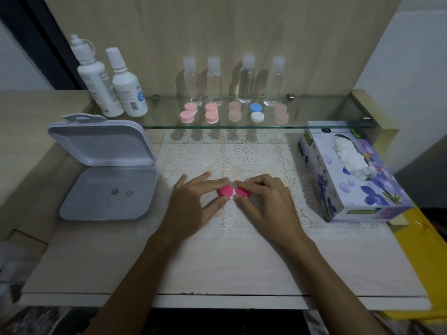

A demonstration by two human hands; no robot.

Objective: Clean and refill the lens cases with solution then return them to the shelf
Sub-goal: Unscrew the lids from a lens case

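A lens case with two bright pink caps (226,190) lies on the lace mat (249,153) in the middle of the table. My left hand (193,204) pinches its left cap between thumb and fingers. My right hand (263,201) grips the right cap (242,191), which is tilted. On the glass shelf (242,125) behind stand several more lens cases: pale pink ones (188,113), (212,113), peach ones (234,111), (281,113) and a blue and white one (256,112). Two white solution bottles (129,93), (96,78) stand at the shelf's left end.
Several clear small bottles (214,81) line the back of the shelf. An open grey plastic box (108,192) with two small lenses inside sits left of the mat. A tissue box (350,175) lies on the right. The table's front edge runs below my forearms.
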